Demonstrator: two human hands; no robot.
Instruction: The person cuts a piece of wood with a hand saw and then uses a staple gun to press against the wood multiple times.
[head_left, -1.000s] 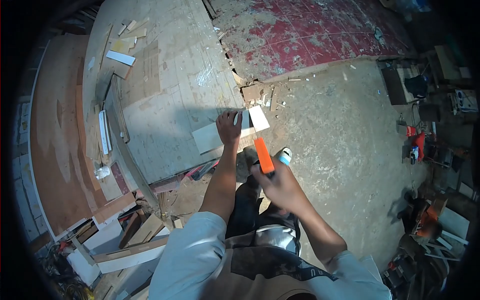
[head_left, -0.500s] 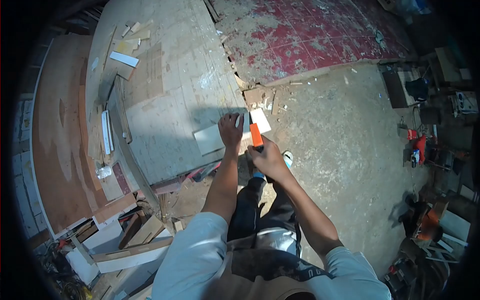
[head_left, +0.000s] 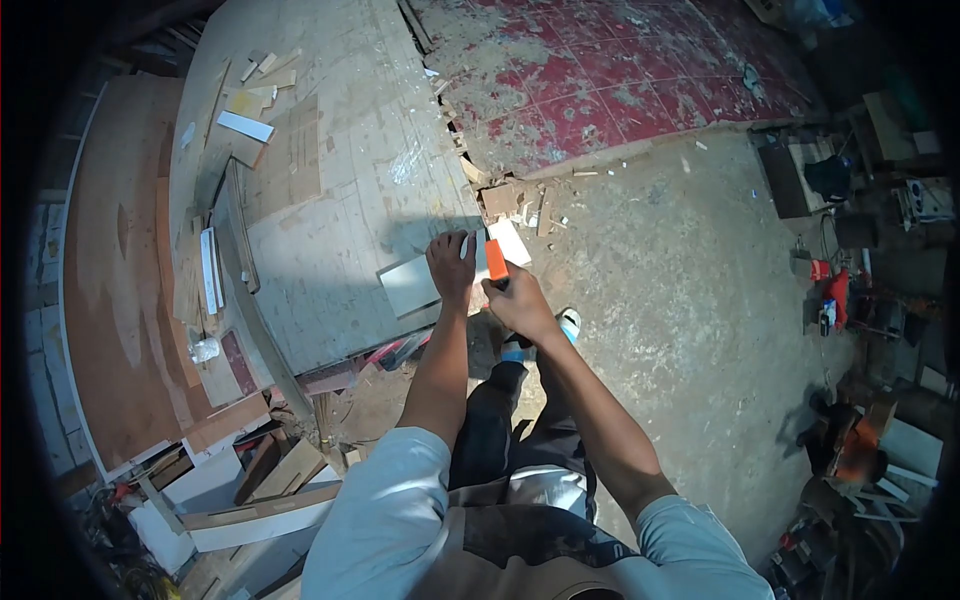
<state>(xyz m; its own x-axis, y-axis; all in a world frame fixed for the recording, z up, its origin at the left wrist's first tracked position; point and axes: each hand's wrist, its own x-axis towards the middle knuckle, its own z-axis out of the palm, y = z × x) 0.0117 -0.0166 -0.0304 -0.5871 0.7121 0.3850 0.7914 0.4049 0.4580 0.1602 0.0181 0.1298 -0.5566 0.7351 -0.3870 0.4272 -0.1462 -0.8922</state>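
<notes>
My right hand [head_left: 518, 301] is wrapped round the dark grip of a tool with an orange end [head_left: 496, 259]; the rest of the tool is mostly hidden, so its kind is unclear. Beside it, my left hand [head_left: 452, 265] has its fingers bent over a pale white board [head_left: 408, 287], holding it against the worktable [head_left: 310, 300] near its right corner. The board runs under the left hand towards the orange end. Just past the table's edge, a small white piece [head_left: 509, 242] lies below and beyond the tool.
White strips [head_left: 245, 126] and wood scraps lie on the table's far left. A brown plywood sheet [head_left: 120, 270] stands further left. Offcuts [head_left: 250, 500] are heaped at lower left. Concrete floor [head_left: 680, 300] spreads to the right, with tools and clutter [head_left: 835, 300] along its edge.
The view has shifted slightly, so both hands and the table appear a little further left. My right hand keeps its hold on the orange-ended tool, and my left stays on the board.
</notes>
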